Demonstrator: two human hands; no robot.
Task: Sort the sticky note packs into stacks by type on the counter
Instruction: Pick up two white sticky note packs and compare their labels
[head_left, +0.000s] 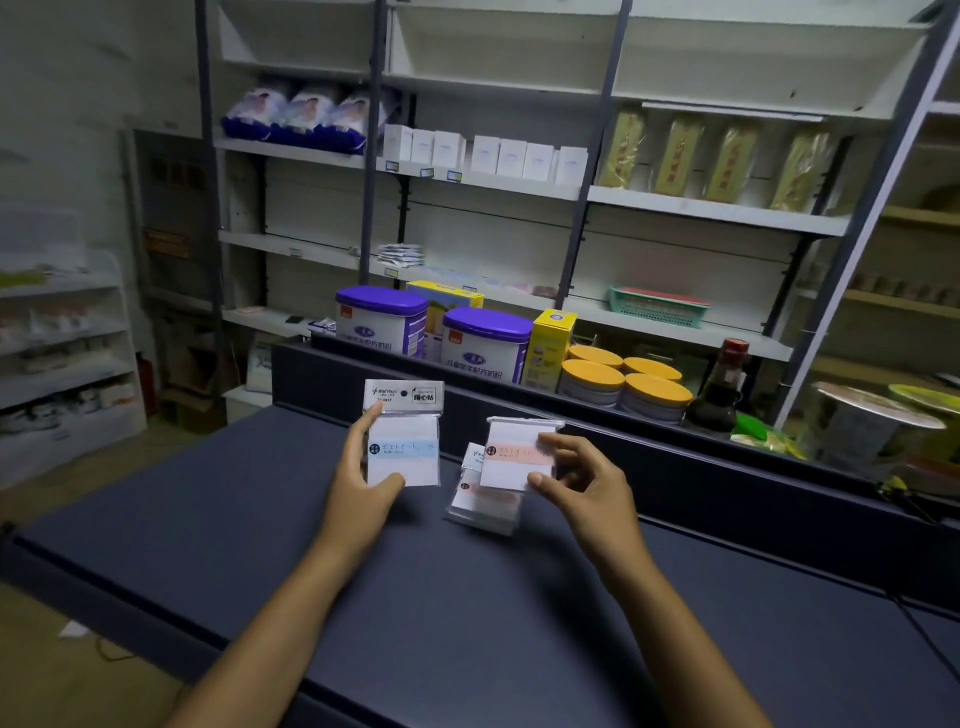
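Over the counter:
Left hand: I hold the blue pack.
Right hand: I pinch the pink pack.
Below it: a small pile.

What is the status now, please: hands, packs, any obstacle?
Left hand holds blue-band pack. Right hand holds pink-band pack above small pile on counter. No obstacle near pile.

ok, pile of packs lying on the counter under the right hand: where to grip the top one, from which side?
Take the top pack of the pile by its near edge, coming from the front-left. The pile lies flat on the counter, and the right hand with its pink-band pack covers the far right part, so only the near-left portion is exposed. A thumb-and-finger pinch across that thin edge looks most workable.
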